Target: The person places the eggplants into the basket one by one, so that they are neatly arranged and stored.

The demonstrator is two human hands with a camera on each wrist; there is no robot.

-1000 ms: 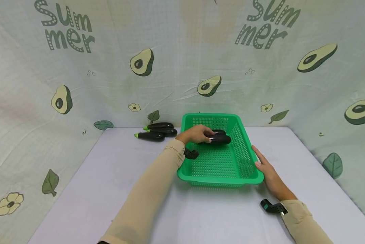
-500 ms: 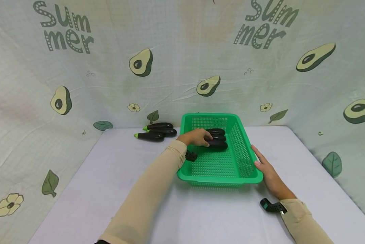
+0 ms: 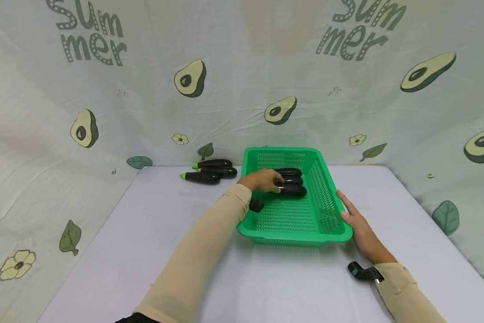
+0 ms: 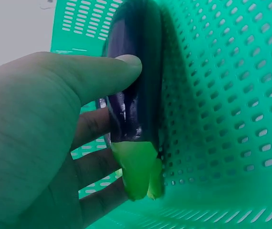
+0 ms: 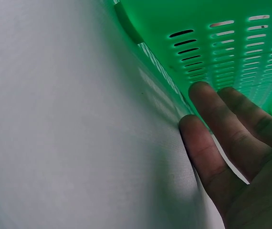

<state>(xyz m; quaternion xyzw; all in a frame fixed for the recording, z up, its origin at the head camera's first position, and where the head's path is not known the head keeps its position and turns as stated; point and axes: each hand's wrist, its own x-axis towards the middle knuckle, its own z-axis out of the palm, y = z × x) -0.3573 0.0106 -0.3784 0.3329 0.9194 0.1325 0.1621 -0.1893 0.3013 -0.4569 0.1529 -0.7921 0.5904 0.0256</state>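
My left hand [image 3: 264, 181] reaches into the green plastic basket [image 3: 294, 237] and holds a dark purple eggplant [image 3: 293, 191] near its green stem end. In the left wrist view the thumb lies across this eggplant [image 4: 138, 109] and the fingers pass behind it. Two more eggplants [image 3: 292, 180] lie just behind it in the basket. My right hand [image 3: 359, 229] rests against the basket's right side, thumb by the rim. In the right wrist view, its fairly straight fingers [image 5: 231, 124] touch the slotted outer wall [image 5: 207, 52].
Several things share the white-covered table [image 3: 145, 233]: a loose group of three eggplants [image 3: 203, 178] lies left of the basket, green stems pointing left. A cloth printed with avocados [image 3: 234, 76] hangs behind and at the sides.
The left hand has brought its eggplant down and slightly nearer, beside the other two in the basket, which now show more. The right hand stays at the basket's side.
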